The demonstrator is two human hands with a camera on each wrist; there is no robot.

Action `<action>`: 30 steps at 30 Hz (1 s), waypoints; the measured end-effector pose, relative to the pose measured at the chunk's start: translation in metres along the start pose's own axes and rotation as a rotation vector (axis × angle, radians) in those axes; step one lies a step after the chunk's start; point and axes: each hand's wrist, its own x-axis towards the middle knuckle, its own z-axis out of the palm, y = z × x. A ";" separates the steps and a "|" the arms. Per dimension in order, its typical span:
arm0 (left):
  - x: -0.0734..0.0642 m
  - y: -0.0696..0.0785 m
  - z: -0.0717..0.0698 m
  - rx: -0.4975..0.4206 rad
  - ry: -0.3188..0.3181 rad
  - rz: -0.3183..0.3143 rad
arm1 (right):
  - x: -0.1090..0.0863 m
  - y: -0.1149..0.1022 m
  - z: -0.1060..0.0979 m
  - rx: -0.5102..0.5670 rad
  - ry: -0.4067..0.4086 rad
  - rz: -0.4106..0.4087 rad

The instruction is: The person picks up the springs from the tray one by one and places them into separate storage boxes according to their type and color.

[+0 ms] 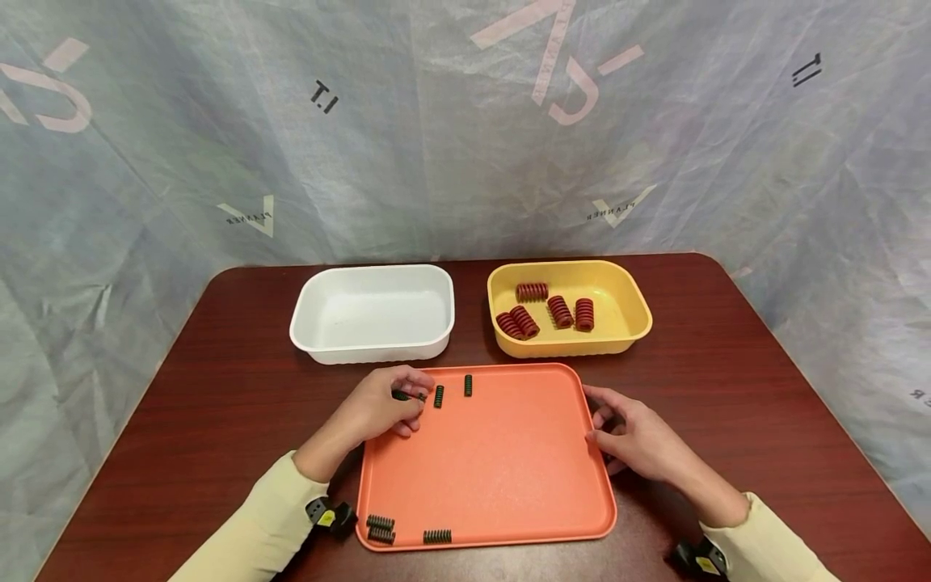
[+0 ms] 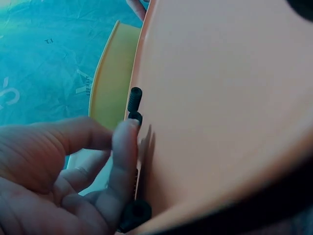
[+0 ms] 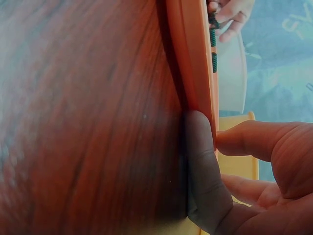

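At the far left corner of the orange tray [image 1: 502, 469], my left hand [image 1: 385, 400] pinches a small dark green spring [image 1: 399, 395], partly hidden by the fingers. Beside the fingertips, another green spring [image 1: 439, 396] lies along the far rim, with a further green spring [image 1: 469, 385] to its right. Several more green springs [image 1: 381, 522] lie along the tray's near edge, towards the left. My right hand [image 1: 636, 432] grips the tray's right rim; in the right wrist view its thumb and fingers [image 3: 203, 152] meet about the edge.
Behind the tray stand a white bin [image 1: 374, 349] on the left and a yellow bin [image 1: 618, 311] on the right. Several thicker red springs [image 1: 559, 311] lie in the yellow one. A grey printed sheet [image 1: 465, 162] hangs behind the brown table [image 1: 218, 388].
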 end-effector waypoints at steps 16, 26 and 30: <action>0.001 0.000 -0.010 -0.369 -0.164 -0.008 | 0.000 0.001 -0.001 0.002 -0.011 -0.013; -0.001 0.015 -0.021 -0.422 -0.183 -0.011 | 0.000 0.001 0.000 -0.004 -0.005 -0.013; -0.002 0.021 -0.027 -0.411 -0.203 -0.004 | 0.000 0.000 0.000 -0.002 -0.001 -0.001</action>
